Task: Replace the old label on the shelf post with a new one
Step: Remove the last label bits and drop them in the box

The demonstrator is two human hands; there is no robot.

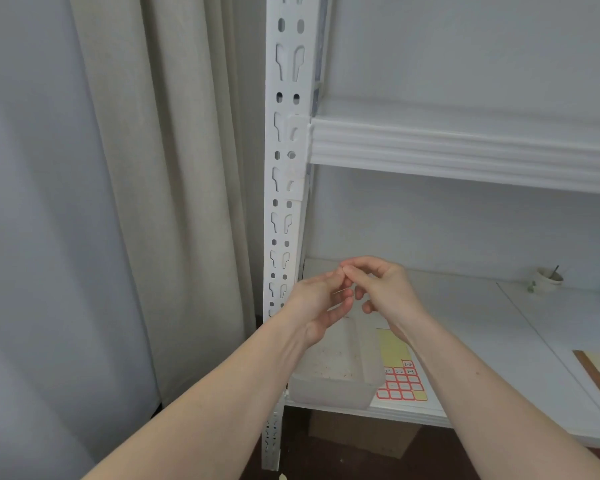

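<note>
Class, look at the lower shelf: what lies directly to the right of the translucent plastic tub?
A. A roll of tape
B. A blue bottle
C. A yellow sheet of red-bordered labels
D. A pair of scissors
C: the yellow label sheet, with rows of red-bordered stickers, lies flat beside the tub.

My hands (347, 292) meet right of the white slotted steel shelf post (284, 174), above a translucent plastic tub (336, 379); the red-bordered label sheet (400, 375) lies right of it.

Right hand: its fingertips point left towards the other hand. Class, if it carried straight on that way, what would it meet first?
The right hand would meet the left hand almost at once; their fingertips already look touching. Beyond lies the shelf post, though depth is unclear.
</note>
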